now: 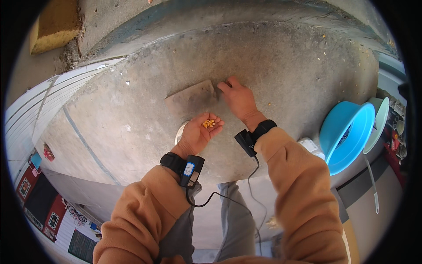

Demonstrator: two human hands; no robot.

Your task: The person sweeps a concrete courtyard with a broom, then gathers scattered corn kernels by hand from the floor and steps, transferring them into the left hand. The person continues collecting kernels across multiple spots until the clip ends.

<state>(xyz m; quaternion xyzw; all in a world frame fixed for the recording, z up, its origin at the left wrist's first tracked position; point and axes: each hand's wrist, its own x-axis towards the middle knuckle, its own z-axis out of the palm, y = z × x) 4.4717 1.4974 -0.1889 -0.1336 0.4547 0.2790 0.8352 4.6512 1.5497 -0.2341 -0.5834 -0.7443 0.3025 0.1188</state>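
My left hand (197,134) is palm up and cupped. In its fingers lies a small heap of yellow corn kernels (209,123). Partly hidden behind that hand is a round, pale-rimmed container (180,132). My right hand (240,100) reaches down to the concrete surface (280,72) with its fingers bent. Its thumb and forefinger are just right of a flat grey-brown brick or slab (189,99). Whether anything sits between those fingertips cannot be made out. Black strapped devices with cables are on both wrists.
To the right are a blue plastic basin (347,138), a pale green basin (377,125) and a white tub (311,147). A long-handled tool (372,184) hangs below them. A stray kernel (269,104) lies right of my right hand. A red wrapper (48,152) rests far left.
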